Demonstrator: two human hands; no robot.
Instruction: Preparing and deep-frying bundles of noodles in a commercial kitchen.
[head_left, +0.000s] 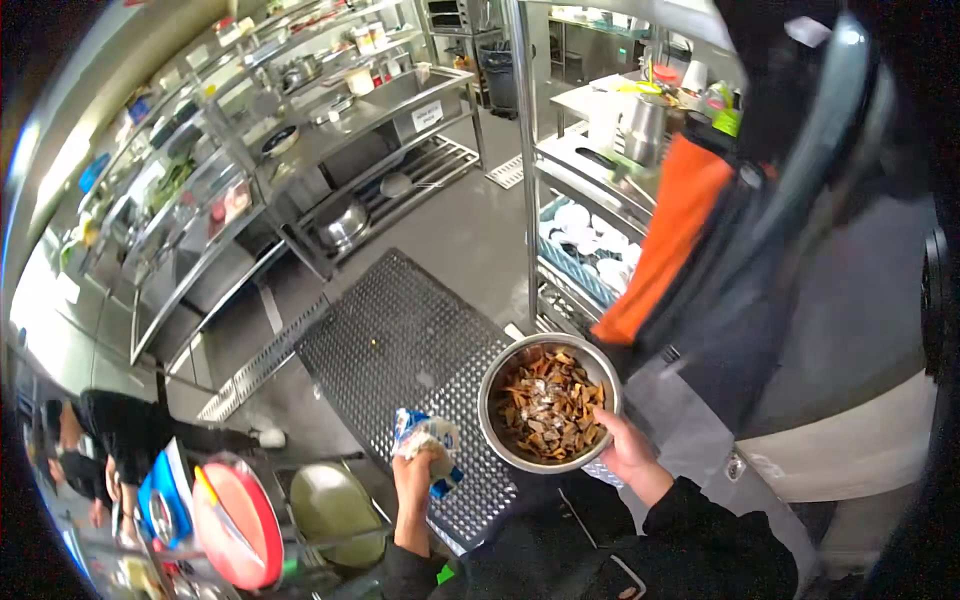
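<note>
My right hand (631, 454) grips the rim of a round stainless steel bowl (611, 375) on its near right side. Brown, chip-like pieces (551, 412) lie in the bowl, with a white powdery or shiny patch on those in the middle. My left hand (415, 480) is closed around a crumpled blue and white package (442, 435), apart from the bowl and to its left. The package bears printing; what it holds is hidden. Both hands are above a black perforated rubber floor mat (397, 330).
At lower left a person (127, 435) stands near a red round board (232, 525), a knife (225, 510) and a green tray (337, 510). Steel shelving (247, 180) runs along the far left. At right stand a rack with a blue dish crate (577, 262) and a hanging orange cloth (667, 240).
</note>
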